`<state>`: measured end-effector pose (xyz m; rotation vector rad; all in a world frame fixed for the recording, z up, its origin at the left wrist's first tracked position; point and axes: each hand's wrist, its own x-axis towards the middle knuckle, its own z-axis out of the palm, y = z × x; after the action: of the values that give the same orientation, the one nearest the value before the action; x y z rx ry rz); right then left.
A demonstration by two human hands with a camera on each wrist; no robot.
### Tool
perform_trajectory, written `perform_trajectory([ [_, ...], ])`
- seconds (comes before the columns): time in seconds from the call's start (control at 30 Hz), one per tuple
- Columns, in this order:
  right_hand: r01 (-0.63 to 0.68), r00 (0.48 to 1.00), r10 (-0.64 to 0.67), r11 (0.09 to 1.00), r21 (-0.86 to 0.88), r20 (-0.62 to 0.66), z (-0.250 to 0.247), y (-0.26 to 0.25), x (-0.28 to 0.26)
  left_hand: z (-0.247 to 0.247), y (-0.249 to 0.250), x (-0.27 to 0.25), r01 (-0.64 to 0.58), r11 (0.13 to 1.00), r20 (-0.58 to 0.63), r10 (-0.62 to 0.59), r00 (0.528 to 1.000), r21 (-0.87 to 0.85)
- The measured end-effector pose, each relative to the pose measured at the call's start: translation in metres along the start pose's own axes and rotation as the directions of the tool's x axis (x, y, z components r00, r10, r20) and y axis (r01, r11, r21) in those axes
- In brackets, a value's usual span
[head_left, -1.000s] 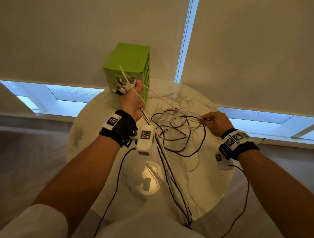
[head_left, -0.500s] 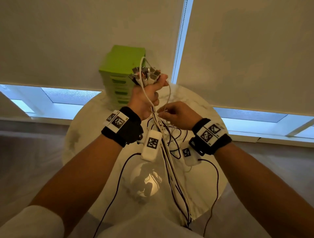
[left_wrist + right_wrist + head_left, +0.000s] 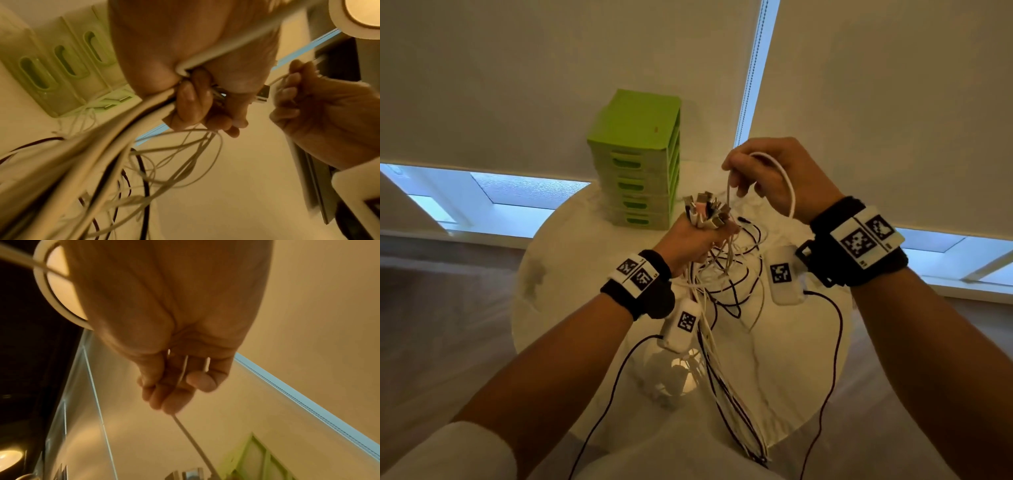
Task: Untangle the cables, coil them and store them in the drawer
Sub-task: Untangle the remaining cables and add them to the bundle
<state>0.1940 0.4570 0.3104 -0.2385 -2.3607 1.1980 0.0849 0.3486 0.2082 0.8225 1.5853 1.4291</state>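
My left hand (image 3: 693, 236) grips a bundle of white and black cables (image 3: 722, 281), their plug ends (image 3: 707, 209) sticking up out of the fist above the round marble table (image 3: 791, 359). In the left wrist view the curled fingers (image 3: 189, 100) clamp the cables (image 3: 102, 154). My right hand (image 3: 763, 171) is raised higher, to the right, pinching one white cable (image 3: 787, 185) that loops over it and runs down to the bundle. The right wrist view shows that white cable (image 3: 191, 436) leaving the pinched fingers (image 3: 164, 395). The green drawer unit (image 3: 637, 161) stands behind, all drawers closed.
The cables trail down across the table and over its near edge (image 3: 753, 455) toward my lap. Black sensor leads (image 3: 832, 359) hang from both wrist bands. White roller blinds (image 3: 876, 68) cover the windows behind the table.
My right hand came from the loose cables on the table to the bundle, took one white cable and lifted it up and right. My left hand sank a little with the plug ends.
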Motion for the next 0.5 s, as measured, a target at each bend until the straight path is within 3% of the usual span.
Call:
perform_trajectory([
  [0.07,0.080,0.990,-0.068,0.992,0.093,-0.127,0.001,-0.001,-0.001,0.001,-0.002,0.001,0.003,1.000,-0.025,-0.003,1.000,0.001],
  [0.13,0.051,0.981,-0.026,0.991,0.124,-0.194,0.008,0.006,-0.006,-0.001,-0.002,0.001,0.020,0.999,-0.039,-0.021,0.999,-0.038],
  [0.17,-0.031,0.987,0.041,0.997,0.067,-0.153,0.014,0.013,-0.010,-0.003,-0.002,0.001,0.029,0.996,-0.048,-0.033,0.998,-0.089],
  [0.23,-0.213,0.974,0.223,0.962,-0.171,0.045,0.027,0.036,-0.020,-0.006,0.002,0.000,0.041,0.972,-0.042,-0.052,0.998,-0.233],
  [0.3,-0.272,0.933,0.327,0.915,-0.297,0.151,0.037,0.060,-0.031,-0.010,0.005,-0.001,0.017,0.955,-0.033,-0.028,0.999,-0.297],
  [0.43,-0.339,0.939,0.344,0.904,-0.260,-0.028,0.025,0.095,-0.041,-0.027,0.002,0.000,-0.030,0.923,-0.107,-0.012,0.994,-0.383],
  [0.5,-0.382,0.922,0.386,0.888,-0.257,-0.034,0.015,0.107,-0.046,-0.038,0.004,0.002,-0.050,0.891,-0.133,-0.012,0.991,-0.452],
])
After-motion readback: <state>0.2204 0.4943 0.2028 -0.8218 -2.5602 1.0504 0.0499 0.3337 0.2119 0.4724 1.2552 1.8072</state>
